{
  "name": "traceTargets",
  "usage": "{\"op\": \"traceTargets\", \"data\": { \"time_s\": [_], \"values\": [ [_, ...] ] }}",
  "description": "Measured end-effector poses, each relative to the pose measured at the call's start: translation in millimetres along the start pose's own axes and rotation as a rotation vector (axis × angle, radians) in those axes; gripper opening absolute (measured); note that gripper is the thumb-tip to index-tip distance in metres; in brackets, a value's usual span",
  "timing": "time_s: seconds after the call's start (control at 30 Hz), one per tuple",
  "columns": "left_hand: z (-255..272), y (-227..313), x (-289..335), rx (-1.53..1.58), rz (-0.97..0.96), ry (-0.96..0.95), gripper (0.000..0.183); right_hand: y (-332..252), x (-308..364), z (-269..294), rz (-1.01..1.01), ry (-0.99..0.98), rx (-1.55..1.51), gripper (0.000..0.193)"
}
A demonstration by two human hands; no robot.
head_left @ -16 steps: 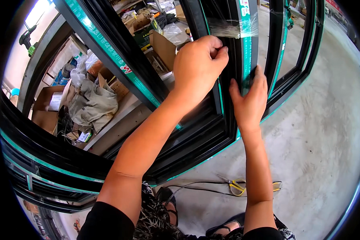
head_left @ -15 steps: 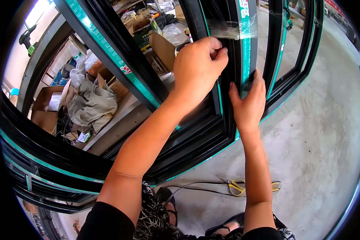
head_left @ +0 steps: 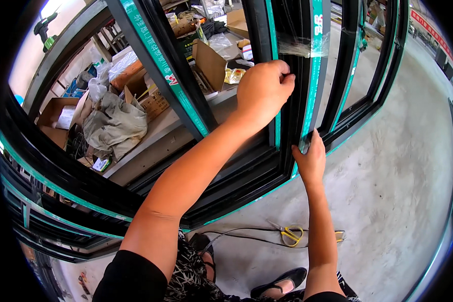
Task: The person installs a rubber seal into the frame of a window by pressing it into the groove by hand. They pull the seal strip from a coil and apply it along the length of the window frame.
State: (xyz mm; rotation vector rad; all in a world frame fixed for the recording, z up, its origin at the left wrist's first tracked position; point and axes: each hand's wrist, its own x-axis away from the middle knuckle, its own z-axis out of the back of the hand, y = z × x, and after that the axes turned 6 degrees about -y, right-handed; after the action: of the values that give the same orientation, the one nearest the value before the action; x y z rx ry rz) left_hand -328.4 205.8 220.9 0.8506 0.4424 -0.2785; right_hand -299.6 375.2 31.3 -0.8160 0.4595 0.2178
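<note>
A black window frame (head_left: 282, 171) with green film strips stands before me, clear tape (head_left: 302, 47) wrapped across its upright. Closed in a pinch, my left hand (head_left: 267, 90) presses at the groove of that upright, below the tape. What its fingertips hold, if anything, is hidden. Lower down, my right hand (head_left: 312, 161) grips the upright's edge near the bottom corner, thumb on one side and fingers on the other.
Yellow-handled scissors (head_left: 291, 236) and a thin black cord (head_left: 241, 231) lie on the concrete floor by my feet. Behind the frame, a bench holds open cardboard boxes (head_left: 209, 65) and a grey cloth (head_left: 116, 126). A power drill (head_left: 45, 32) is at far left.
My right hand has slid down the upright toward the bottom corner, and its fingers now straddle the edge. My left hand keeps its pinch at the groove, slightly lower beneath the tape. The view has shifted.
</note>
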Motion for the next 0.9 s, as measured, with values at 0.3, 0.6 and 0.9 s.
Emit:
{"op": "traceTargets", "data": {
  "time_s": [0.3,0.6,0.9],
  "values": [
    [-9.4,17.7,13.1,0.512,0.150,0.135,0.019,-99.0,-70.4,80.3,0.176,0.354,-0.271,0.041],
    [-17.3,16.5,1.0,0.392,0.049,0.243,0.014,-123.8,-128.2,69.3,0.156,0.246,-0.517,0.069],
    [-30.1,11.4,5.3,-0.070,-0.150,0.478,0.012,-136.0,-129.2,72.6,0.171,0.227,-0.475,0.055]
  ]
}}
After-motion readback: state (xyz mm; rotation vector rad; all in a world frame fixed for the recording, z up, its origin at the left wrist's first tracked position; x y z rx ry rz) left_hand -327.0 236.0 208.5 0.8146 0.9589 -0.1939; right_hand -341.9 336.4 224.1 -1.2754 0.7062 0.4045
